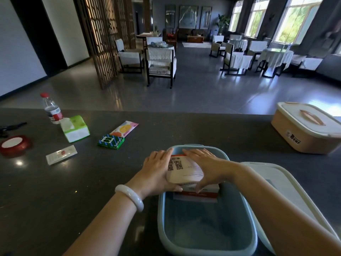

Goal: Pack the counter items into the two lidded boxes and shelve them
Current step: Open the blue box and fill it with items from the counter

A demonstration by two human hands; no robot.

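Observation:
An open blue box (206, 242) stands on the dark counter (103, 182) right in front of me. Its white lid (284, 189) leans against its right side. Over the far half of the box, my left hand (156, 172) and my right hand (208, 167) hold a white pack with QR codes (186, 170) from both sides, fingers stretched along its edges and thumbs under its near edge. Below it lies a red and white pack (197, 195) inside the box. A beige box (304, 130) with its lid on sits at the far right.
On the counter's left lie a green snack packet (111, 141), a colourful pouch (124, 128), a green tissue pack (75, 128), a water bottle (52, 109), a flat white sachet (61, 154), a round red tin (15, 145) and a black object (11, 127).

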